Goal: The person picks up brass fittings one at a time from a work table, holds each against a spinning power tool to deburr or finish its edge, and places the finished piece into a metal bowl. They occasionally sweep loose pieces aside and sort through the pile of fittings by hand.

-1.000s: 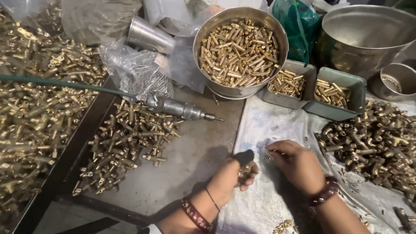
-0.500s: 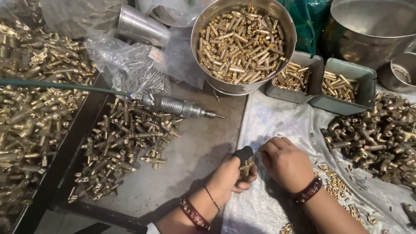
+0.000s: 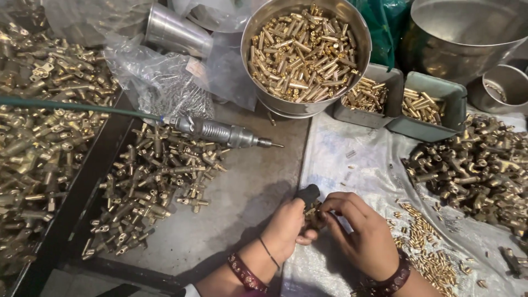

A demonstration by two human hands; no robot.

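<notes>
Brass fitting [image 3: 314, 213] (half hidden) now pinched between both hands, drawn closer.

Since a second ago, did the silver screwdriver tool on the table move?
No. The power screwdriver lies in the same spot, tip pointing toward the round steel bowl, beside the brass fittings pile. Only the camera view shifted.

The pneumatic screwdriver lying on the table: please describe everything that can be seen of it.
The pneumatic screwdriver is a slim tool of grey, shiny metal with a ribbed, knurled body that narrows to a thin bit pointing right. A green hose joins its left end and runs off to the left. It lies flat on the grey table, its rear part resting on the pile of brass fittings. No hand touches it.
</notes>
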